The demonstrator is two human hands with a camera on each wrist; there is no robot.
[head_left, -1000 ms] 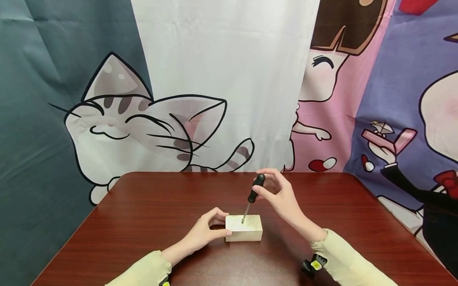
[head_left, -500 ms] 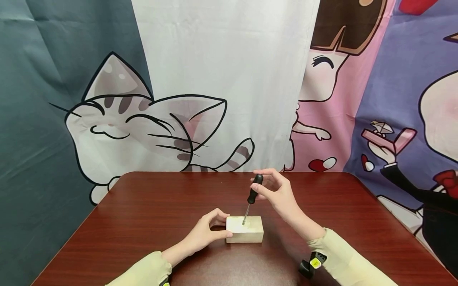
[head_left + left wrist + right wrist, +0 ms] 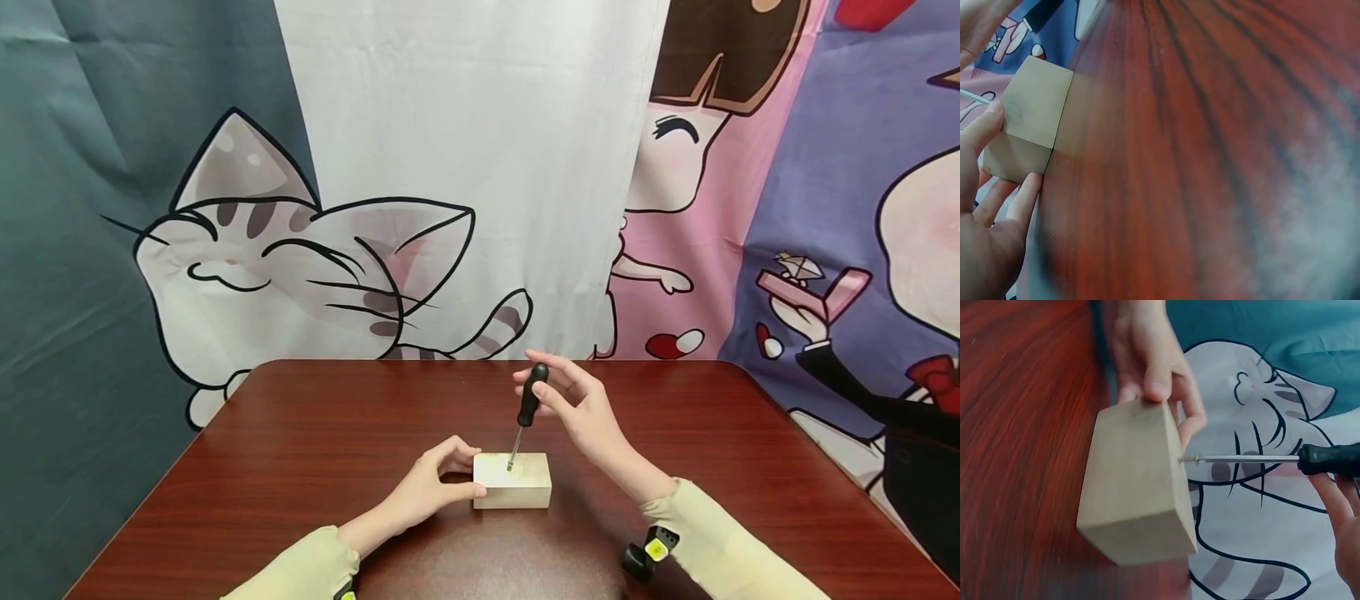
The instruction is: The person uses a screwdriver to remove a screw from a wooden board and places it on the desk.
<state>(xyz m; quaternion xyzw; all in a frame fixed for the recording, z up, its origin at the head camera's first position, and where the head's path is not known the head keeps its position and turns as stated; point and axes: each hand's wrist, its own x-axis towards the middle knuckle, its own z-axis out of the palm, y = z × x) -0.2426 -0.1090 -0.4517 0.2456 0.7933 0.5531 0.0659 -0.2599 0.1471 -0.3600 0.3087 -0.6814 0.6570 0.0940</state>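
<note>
A pale wooden block (image 3: 525,497) lies on the table. My left hand (image 3: 423,487) grips its left end, thumb on the near side and fingers on the far side; the left wrist view shows the thumb against the block (image 3: 1038,103). Above it my right hand (image 3: 581,408) holds the black handle of a screwdriver (image 3: 530,404) between thumb and fingers, the upper fingers stretched out past the handle. The slim shaft slants down to a small screw (image 3: 1189,459) that stands out of the block's top face, its tip right at the screw head.
The dark red wooden table (image 3: 337,417) reaches around both hands. Behind it hangs a cartoon-printed cloth (image 3: 465,167). Under the right forearm shows a black wrist device (image 3: 651,554) with a yellow label.
My right hand shifts slightly left, and its fingers spread and straighten along the screwdriver handle, which leans a little less. The block and left hand stay nearly in place.
</note>
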